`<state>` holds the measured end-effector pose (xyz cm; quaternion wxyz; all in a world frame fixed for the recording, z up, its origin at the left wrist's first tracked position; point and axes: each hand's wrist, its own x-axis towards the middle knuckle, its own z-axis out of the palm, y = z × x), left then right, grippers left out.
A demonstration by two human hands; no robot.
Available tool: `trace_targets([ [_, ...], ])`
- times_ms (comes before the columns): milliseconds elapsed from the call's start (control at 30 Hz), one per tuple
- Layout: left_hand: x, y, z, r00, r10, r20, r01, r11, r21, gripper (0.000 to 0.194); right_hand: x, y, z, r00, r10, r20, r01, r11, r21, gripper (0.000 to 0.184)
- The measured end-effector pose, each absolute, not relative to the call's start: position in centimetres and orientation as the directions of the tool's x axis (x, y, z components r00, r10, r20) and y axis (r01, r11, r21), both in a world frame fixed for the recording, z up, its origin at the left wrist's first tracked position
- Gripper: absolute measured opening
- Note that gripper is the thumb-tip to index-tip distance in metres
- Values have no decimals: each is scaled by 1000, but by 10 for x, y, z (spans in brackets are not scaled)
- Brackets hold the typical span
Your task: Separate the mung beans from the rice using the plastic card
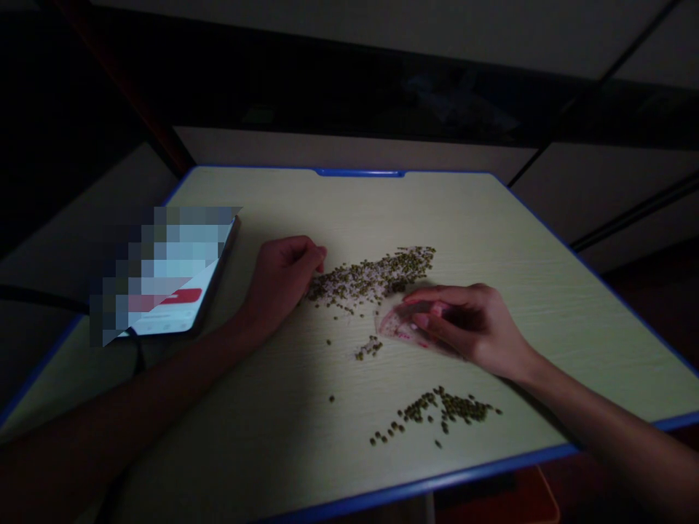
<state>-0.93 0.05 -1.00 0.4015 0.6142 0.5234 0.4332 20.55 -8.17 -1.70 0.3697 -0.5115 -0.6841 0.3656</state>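
My left hand is closed, with its fingers curled in, at the left end of a long pile of green mung beans mixed with white grains. Whatever it may hold is hidden. To the right, my right hand curls its thumb and fingers around a small see-through plastic bag with red print. The bag lies low over the tabletop, partly covered by the fingers. A small cluster of beans and white grains sits left of the bag. Closer to me is a separate heap of green beans.
A lit tablet or phone, partly blurred out, stands at the left with a dark cable near it. The pale wooden tabletop has a blue edge. Two loose beans lie left of the near heap. Light-coloured panels rise behind.
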Motion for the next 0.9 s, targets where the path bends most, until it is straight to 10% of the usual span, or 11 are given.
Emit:
trace_targets([
  [900,-9,-1,-8,73,993,94,313,-113,943,24,201,-78,-17,-156,979,129,464,188,-865,21],
])
